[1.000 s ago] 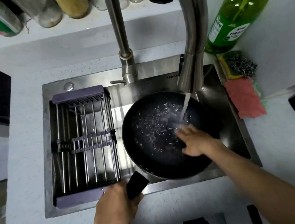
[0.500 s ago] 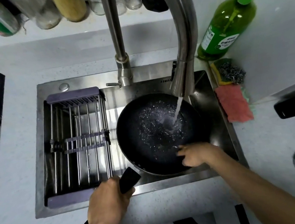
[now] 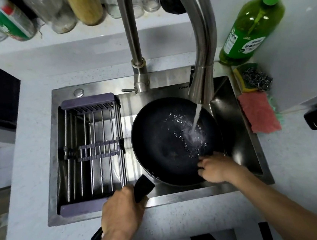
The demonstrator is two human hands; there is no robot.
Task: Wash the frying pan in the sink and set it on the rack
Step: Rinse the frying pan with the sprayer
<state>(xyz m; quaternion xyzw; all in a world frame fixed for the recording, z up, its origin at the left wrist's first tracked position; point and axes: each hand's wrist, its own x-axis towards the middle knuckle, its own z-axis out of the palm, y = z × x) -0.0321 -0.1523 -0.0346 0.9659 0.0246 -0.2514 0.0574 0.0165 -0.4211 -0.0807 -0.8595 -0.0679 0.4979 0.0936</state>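
- While water pours from the faucet into it, the frying pan sits down in the right part of the sink, black and round, its handle sticking out over the sink's front edge
- left hand is wrapped tight round that handle, fingers fully curled, so it's properly grasping it; the handle's dark tail end pokes out behind the wrist
- right hand is at the pan's near rim on the right side, fingers bent and touching the rim and inner wall. Can't really tell if it's pinching the rim or just rubbing at it, it's a bit blurry there
- stream lands on the right half of the pan's inside, splashing just above the right hand's fingers
- rack fills the left half of the sink, metal bars with purplish ends, nothing on it, so the pan's not there yet
- sink is steel, set in a pale speckled countertop
- on the counter just right of the sink: pink cloth, a steel scourer sitting on a yellow sponge behind it, and a green soap bottle with a pump in the corner
- jars and bottles line up on the ledge behind the faucet
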